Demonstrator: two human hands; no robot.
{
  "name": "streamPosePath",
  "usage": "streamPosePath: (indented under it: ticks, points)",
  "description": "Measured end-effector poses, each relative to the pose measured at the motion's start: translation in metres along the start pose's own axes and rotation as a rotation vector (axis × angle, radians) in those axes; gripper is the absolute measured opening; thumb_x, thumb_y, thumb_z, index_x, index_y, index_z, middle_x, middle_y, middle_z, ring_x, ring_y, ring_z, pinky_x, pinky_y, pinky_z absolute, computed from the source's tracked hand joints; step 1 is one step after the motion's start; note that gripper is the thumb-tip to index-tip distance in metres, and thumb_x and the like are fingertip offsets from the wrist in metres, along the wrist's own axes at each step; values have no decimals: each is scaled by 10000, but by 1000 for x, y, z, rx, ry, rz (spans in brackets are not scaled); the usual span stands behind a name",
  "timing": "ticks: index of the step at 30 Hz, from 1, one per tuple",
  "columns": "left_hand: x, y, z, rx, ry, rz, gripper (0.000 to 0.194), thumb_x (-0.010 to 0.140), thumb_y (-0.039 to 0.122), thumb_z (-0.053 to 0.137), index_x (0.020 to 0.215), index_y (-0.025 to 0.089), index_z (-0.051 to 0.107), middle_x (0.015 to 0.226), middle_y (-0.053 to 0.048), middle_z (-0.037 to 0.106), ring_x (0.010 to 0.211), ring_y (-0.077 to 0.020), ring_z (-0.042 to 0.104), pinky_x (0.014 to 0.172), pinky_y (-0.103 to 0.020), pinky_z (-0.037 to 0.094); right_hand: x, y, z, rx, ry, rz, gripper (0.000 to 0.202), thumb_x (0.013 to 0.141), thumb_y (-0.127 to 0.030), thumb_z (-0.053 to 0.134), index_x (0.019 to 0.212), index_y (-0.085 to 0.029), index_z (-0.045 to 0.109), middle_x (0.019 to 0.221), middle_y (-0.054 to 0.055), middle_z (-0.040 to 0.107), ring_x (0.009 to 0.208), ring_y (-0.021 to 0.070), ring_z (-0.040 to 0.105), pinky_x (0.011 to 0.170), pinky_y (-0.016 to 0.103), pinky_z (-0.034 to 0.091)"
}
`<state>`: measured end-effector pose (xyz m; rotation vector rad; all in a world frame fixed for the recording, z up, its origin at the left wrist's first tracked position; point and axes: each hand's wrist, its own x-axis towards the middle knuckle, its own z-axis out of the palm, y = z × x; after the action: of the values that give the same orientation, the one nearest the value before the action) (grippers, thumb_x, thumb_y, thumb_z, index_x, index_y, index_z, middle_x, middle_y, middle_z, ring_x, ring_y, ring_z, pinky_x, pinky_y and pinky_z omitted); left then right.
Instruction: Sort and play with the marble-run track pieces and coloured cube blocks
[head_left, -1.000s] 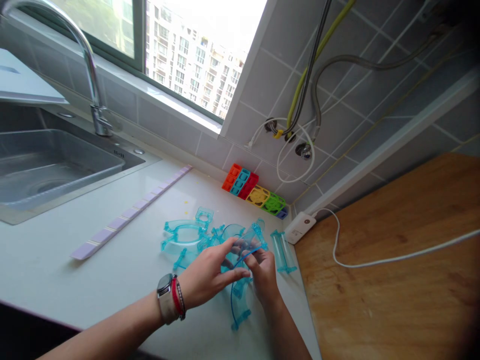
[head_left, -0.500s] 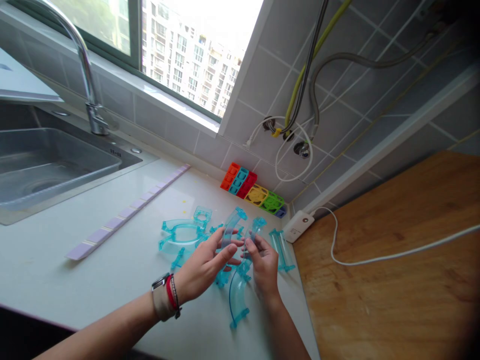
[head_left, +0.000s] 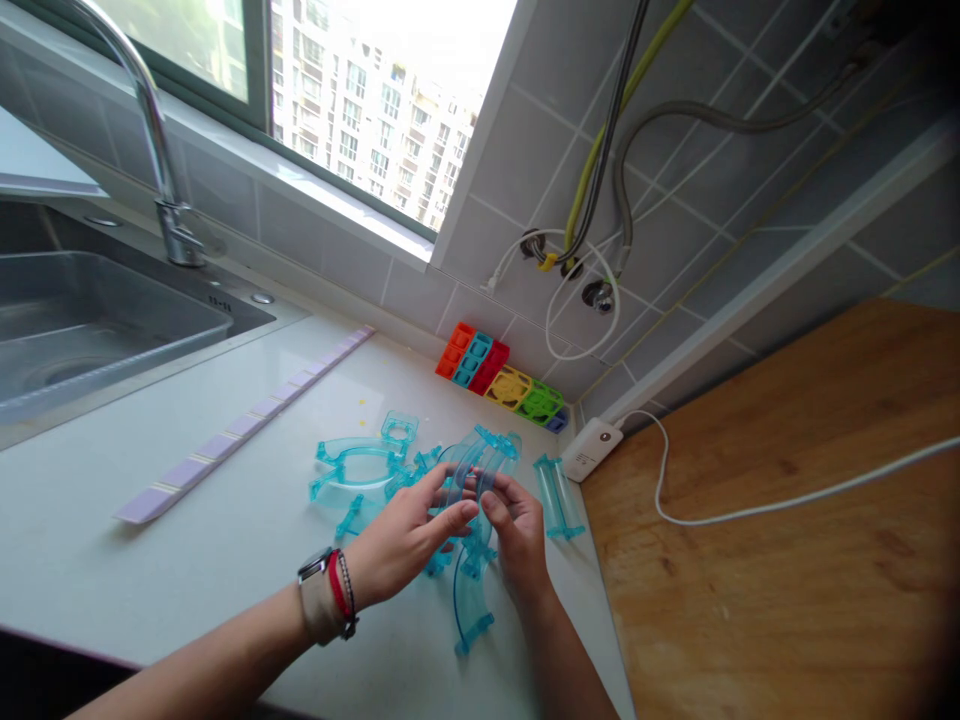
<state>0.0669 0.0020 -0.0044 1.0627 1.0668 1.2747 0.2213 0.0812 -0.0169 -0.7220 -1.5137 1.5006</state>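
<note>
Between my hands are two clear blue curved track pieces, side by side and close together. My left hand (head_left: 420,525) is closed on the left curved track piece (head_left: 463,470), thumb in front and fingers behind. The right curved track piece (head_left: 495,462) sits in the fingers of my right hand (head_left: 517,525). Below them, another curved track piece (head_left: 469,600) lies on the white counter (head_left: 360,650). A pile of similar clear blue pieces (head_left: 360,462) spreads out left of and behind my hands, partly hidden by them. A straight blue piece (head_left: 559,500) lies to the right.
Colourful plastic blocks (head_left: 510,385) line the wall behind. A pale purple strip (head_left: 247,425) crosses the counter at left, near the steel sink (head_left: 112,310) and tap (head_left: 157,150). At right are a white plug box (head_left: 592,450) with a cable and a wooden board (head_left: 772,520).
The two curved track pieces have come together, the right one moving left toward the other. My view has shifted slightly.
</note>
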Motion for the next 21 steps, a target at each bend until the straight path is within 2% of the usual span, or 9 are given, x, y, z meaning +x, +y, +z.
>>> streamPosePath:
  ticks: [4,8,11,14,18,21]
  points:
    - [0,-1,0,22,2,17,614,923,550,640,1399,205,465,1045,-95,724,923,-249,728,713,-298,564,-2,-3,2,-42,-18,-5,359,844,-478,760,1087,-214,778,986,92,803,926,290,763,888,444,600]
    - [0,-1,-1,150,36,48,621,927,569,621,1397,186,485,935,-69,726,834,-228,707,683,-290,542,-3,-1,3,-42,-67,-24,360,864,-477,738,1115,-221,773,1033,86,796,953,285,754,901,432,594]
    - [0,1,-1,254,57,112,517,939,556,608,1313,201,568,962,-57,736,859,-222,693,742,-293,534,-4,2,3,-28,-108,-8,367,870,-467,732,1138,-217,761,1050,90,790,902,274,752,767,378,614]
    - [-1,2,-2,290,60,138,479,949,551,591,1280,205,594,1052,-63,741,922,-236,692,794,-305,532,-5,3,3,-35,-124,3,380,868,-465,733,1151,-211,755,1020,95,790,823,256,743,607,306,582]
    - [-1,1,-2,315,58,126,486,951,560,582,1290,212,591,1035,-59,741,938,-250,690,808,-316,530,-5,2,3,-26,-114,15,351,862,-458,744,1118,-218,759,998,90,790,757,229,725,542,264,540]
    - [-1,-1,-2,314,62,127,485,950,557,585,1300,221,583,1048,-60,740,979,-263,687,832,-323,529,-5,0,4,-32,-123,19,345,866,-454,738,1118,-219,756,984,85,792,736,225,721,550,274,549]
